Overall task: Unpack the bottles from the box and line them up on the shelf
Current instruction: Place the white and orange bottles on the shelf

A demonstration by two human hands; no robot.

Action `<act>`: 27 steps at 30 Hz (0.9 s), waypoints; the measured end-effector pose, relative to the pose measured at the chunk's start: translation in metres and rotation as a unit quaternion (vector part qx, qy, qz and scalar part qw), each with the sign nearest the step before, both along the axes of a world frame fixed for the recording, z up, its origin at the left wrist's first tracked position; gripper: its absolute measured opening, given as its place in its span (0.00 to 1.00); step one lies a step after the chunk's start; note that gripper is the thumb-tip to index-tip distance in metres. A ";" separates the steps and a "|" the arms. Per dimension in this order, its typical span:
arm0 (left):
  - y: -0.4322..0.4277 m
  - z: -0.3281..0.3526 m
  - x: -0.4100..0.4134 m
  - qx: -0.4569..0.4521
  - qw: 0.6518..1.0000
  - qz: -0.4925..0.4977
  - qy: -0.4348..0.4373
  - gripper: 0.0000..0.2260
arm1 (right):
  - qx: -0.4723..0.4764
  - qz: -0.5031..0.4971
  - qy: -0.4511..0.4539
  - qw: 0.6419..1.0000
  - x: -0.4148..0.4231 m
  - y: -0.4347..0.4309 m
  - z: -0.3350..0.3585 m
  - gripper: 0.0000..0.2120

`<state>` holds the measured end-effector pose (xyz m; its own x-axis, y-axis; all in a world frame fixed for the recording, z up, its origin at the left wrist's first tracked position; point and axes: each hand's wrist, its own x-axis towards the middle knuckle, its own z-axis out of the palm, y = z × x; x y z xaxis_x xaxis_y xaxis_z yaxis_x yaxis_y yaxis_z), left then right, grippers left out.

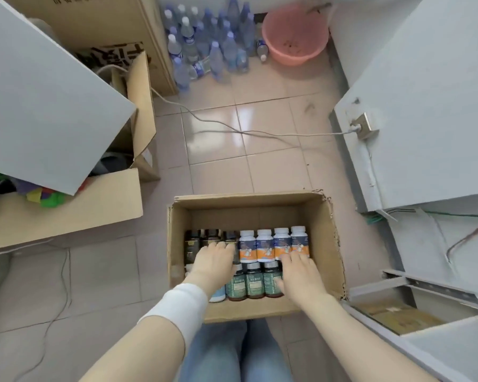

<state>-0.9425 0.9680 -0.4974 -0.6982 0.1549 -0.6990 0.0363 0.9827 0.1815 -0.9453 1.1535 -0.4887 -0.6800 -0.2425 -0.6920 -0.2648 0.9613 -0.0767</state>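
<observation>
Both flat hands, left hand (214, 260) and right hand (298, 274), rest on bottles (265, 245) inside box (326, 244).

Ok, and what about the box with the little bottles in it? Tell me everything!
The box is brown cardboard, open on top, with ragged edges. It stands on the tiled floor. Inside sit rows of dark bottles, white-capped bottles and green-labelled bottles. The left hand and right hand reach in, fingers flat over them.
</observation>
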 end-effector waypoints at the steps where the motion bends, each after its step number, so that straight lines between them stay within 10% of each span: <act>1: 0.001 -0.013 -0.009 0.012 1.000 0.021 0.008 0.17 | -0.008 -0.011 -0.001 1.000 -0.010 0.000 -0.016 0.26; 18: 0.013 -0.129 -0.064 0.093 0.984 0.109 -0.108 0.22 | -0.032 -0.024 -0.085 0.996 -0.083 0.002 -0.131 0.39; 27: 0.009 -0.124 -0.049 0.181 0.964 0.194 0.013 0.19 | -0.104 -0.180 -0.042 0.977 -0.069 0.003 -0.135 0.34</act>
<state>-0.9917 0.9767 -0.6219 -0.7698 0.1085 -0.6290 -0.3124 0.7954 0.5195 -1.0146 1.1564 -0.6233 -0.6893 -0.1398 -0.7108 0.1028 0.9524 -0.2870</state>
